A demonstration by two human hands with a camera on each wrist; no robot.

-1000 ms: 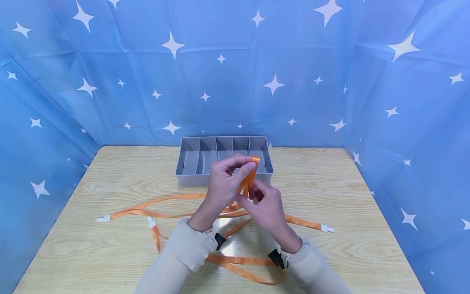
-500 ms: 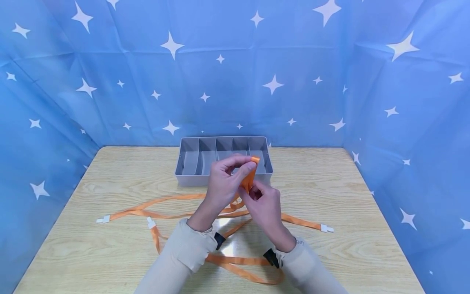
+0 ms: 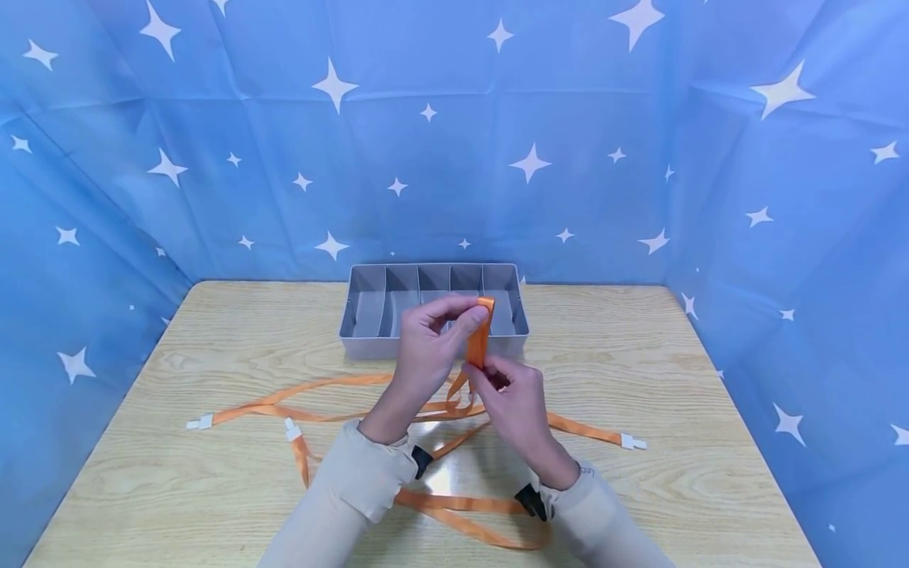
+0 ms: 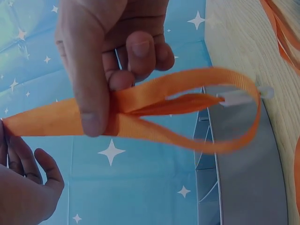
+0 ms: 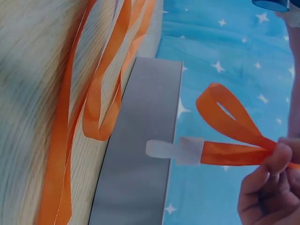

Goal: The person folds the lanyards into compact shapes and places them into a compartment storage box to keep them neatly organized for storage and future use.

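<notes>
An orange lanyard point(image 3: 479, 339), folded over, is stretched between my two hands above the table. My left hand point(image 3: 426, 339) pinches its folded top end between thumb and fingers, in front of the grey box. Lower down, my right hand point(image 3: 513, 398) pinches the same lanyard; in the left wrist view its thumb point(image 4: 91, 112) presses flat on the ribbon. Below the right hand's grip a ribbon loop point(image 5: 225, 112) hangs free beside a white plastic clip point(image 5: 187, 151). The left wrist view catches the left hand point(image 4: 28, 187) at its lower left corner.
A grey divided box point(image 3: 369, 347) stands at the back middle of the wooden table point(image 3: 611, 339). More orange lanyards point(image 3: 305, 389) lie across the table in front of it. White clips point(image 3: 630, 442) end them at right and left. A starry blue cloth point(image 3: 454, 142) hangs behind.
The lanyard's strands, spread apart between the hands a second ago, now lie together as one band. My left hand has shifted slightly left; the right thumb has come up onto the ribbon.
</notes>
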